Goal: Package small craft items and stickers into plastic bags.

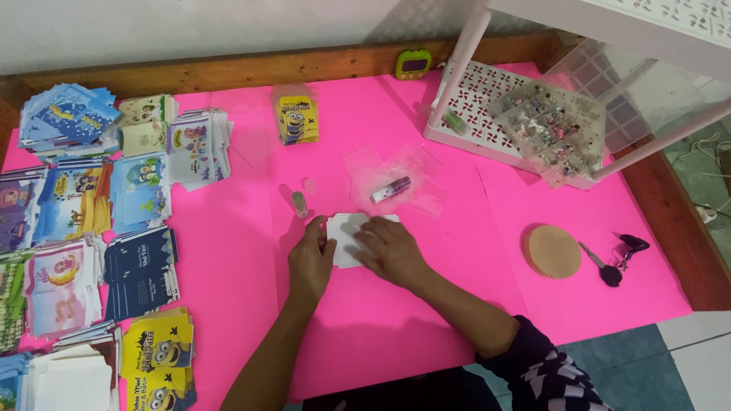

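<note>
A white die-cut card (349,237) lies flat on the pink table cover (396,327), near the middle of the table and close to the person. Both hands press down on it side by side: the left hand (311,259) covers its left edge with fingers flat, and the right hand (391,250) lies across its right half, palm down; neither is closed around anything, and the fingertips nearly meet over the card.

Just beyond the card stands a small glass vial (299,203), and to its right a glue stick (390,189) rests on a heap of clear plastic sleeves (396,179). Farther back a small stack of yellow cartoon cards (298,119) sits alone, with a green digital timer (413,64) against the wooden rail behind it.

Along the left side, stacks of printed cards (145,186) in blue, white, pink and yellow fill the table edge, well apart from the hands. To the right lie a round cork coaster (553,250) and, just beside it, a key on a dark fob (613,262). In the far right corner a white plastic rack (472,99) holds a clear compartment box of beads (552,125), tilted
</note>
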